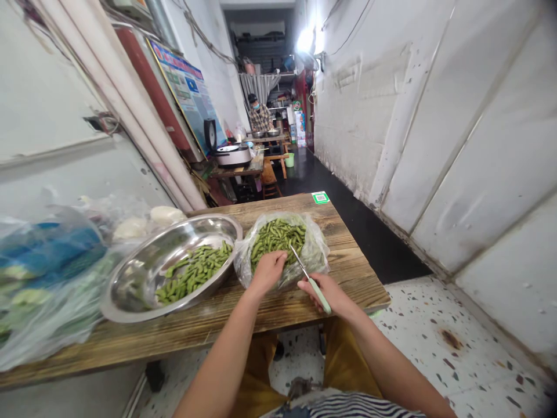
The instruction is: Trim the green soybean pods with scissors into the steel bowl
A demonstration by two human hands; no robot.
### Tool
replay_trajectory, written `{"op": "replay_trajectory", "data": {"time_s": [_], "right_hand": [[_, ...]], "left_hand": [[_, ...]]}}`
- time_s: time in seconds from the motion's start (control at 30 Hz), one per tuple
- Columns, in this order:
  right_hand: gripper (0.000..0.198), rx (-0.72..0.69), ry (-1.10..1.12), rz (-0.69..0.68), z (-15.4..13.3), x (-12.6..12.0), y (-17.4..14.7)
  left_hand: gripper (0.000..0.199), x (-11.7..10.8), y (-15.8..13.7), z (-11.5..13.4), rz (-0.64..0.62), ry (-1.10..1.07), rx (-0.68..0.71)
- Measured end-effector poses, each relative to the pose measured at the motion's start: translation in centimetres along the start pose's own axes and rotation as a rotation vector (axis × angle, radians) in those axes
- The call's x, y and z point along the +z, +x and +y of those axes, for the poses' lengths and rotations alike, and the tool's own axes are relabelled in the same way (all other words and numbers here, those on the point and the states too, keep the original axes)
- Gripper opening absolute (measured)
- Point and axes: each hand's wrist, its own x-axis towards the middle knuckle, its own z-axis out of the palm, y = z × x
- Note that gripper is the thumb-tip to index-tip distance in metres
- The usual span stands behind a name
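My left hand point(270, 270) is over the near side of a clear plastic bag point(317, 247) full of green edamame pods point(274, 235). Its thumb and fingers are pressed together, and what lies between them is hidden. In my right hand point(333, 292) is a pair of scissors point(319, 294) with a pale green handle, seen nearly edge-on. The narrow blades point forward and left, with the tip above the pods close to my left fingertips. Left of the bag, a wide oval metal basin point(130, 307) holds more edamame pods point(195, 273) toward its right side.
Plastic bags with blue and green contents point(52, 261) crowd the left end of the wooden table point(352, 273). A green code sticker point(321, 198) marks its far corner. Beyond stand a rice cooker point(234, 155), a stool point(270, 174) and a masked person point(260, 118) behind bowls. A white wall point(369, 116) runs along the right.
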Motion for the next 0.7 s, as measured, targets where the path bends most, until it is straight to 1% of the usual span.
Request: {"op": "replay_trajectory", "data": {"time_s": [0.17, 0.37, 0.53, 0.7], "right_hand": [[0.042, -0.054, -0.084, 0.008, -1.1, -0.3, -0.5], [0.043, -0.071, -0.13, -0.023, -2.1, -0.6, -1.1], [0.042, -0.014, -0.007, -0.041, -2.2, 0.5, -1.1], [0.045, 0.032, 0.135, -0.041, -2.0, 1.5, -1.1]], "left_hand": [[0.028, -0.2, -0.2, -0.4, 0.034, -0.163, -0.111], [0.035, 0.1, -0.3, -0.4, 0.04, -0.503, -0.239], [0.041, 0.4, -0.4, -0.2, 0.075, -0.716, -0.304], [0.042, 0.7, -0.5, -0.4, 0.113, -0.771, -0.35]]}}
